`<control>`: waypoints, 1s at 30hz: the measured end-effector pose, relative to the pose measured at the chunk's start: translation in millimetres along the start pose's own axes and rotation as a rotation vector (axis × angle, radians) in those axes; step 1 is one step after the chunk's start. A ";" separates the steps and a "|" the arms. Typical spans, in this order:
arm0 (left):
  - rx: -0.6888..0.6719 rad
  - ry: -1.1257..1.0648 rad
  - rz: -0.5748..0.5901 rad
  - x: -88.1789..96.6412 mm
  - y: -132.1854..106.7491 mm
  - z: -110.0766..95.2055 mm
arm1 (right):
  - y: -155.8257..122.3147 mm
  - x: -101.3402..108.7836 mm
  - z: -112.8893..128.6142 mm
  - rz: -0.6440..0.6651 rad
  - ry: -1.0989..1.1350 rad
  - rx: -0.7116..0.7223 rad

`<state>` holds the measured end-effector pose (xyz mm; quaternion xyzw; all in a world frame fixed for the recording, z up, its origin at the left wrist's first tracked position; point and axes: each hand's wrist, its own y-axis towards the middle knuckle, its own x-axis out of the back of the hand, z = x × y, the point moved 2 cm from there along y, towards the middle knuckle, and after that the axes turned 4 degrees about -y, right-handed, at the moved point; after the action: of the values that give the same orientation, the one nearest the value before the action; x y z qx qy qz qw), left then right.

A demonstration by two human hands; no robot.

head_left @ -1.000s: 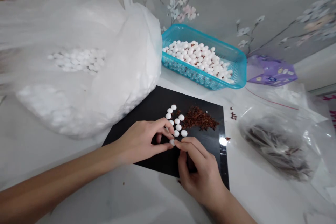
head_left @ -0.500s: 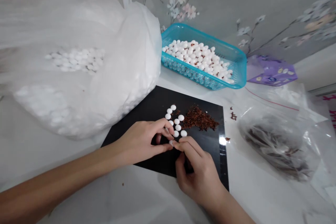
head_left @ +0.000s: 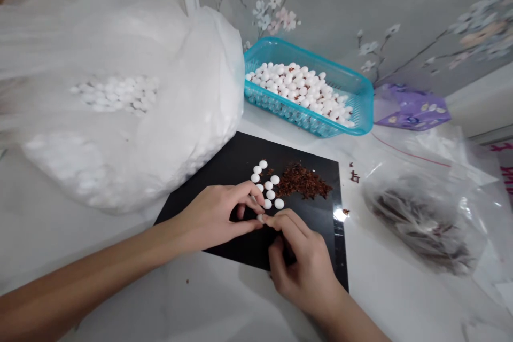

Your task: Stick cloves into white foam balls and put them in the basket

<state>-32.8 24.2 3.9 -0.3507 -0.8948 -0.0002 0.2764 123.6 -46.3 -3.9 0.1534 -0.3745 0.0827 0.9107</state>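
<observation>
Grip closed on both sides: from my station I read the left hand [head_left: 210, 216] and the right hand [head_left: 300, 262] meeting fingertip to fingertip on one small white bead [head_left: 261, 218], pinched just above a black board [head_left: 224, 163] on a white counter [head_left: 192, 299]. Right beside that pinch, close to the left hand's fingers [head_left: 256, 192], a loose double column of white beads [head_left: 264, 187] sits on the board, some touching, others slightly apart. Just to their right I see a heap of shredded reddish-brown flakes [head_left: 302, 181], with a few stray bits on the counter past the board's edge. Behind the board, a turquoise plastic basket [head_left: 308, 59] holds a mound of beads flecked with brown. Left of it, a large clear plastic bag [head_left: 188, 91] bulges with more white beads. On my right, a smaller clear bag [head_left: 420, 219] holds dark brown strips, and a purple printed packet [head_left: 412, 109] lies near the floral-patterned wall [head_left: 320, 5].
</observation>
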 end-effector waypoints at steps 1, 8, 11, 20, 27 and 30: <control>-0.001 0.000 0.001 -0.1 -0.2 0.1 | -0.1 0.9 -1.3 -0.005 0.028 -0.034; -0.008 0.012 0.001 -0.1 -0.3 1.0 | -4.0 4.3 -8.1 -0.093 0.134 -0.130; -0.018 0.011 -0.003 0.4 -0.1 1.5 | -3.2 4.9 -6.9 -0.079 0.135 -0.112; -0.034 0.003 0.005 0.1 -0.3 2.4 | -3.5 1.5 -1.4 -0.001 0.045 0.022; -0.039 0.025 -0.007 0.0 -0.3 3.1 | 0.2 1.1 0.5 0.045 0.006 0.024; -0.085 0.075 -0.018 -0.5 -1.4 2.2 | -1.2 3.1 -2.7 0.003 0.048 -0.030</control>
<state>-34.4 23.2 2.0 -0.3538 -0.8860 -0.0540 0.2947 127.9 -46.4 -3.8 0.1373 -0.3541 0.0821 0.9214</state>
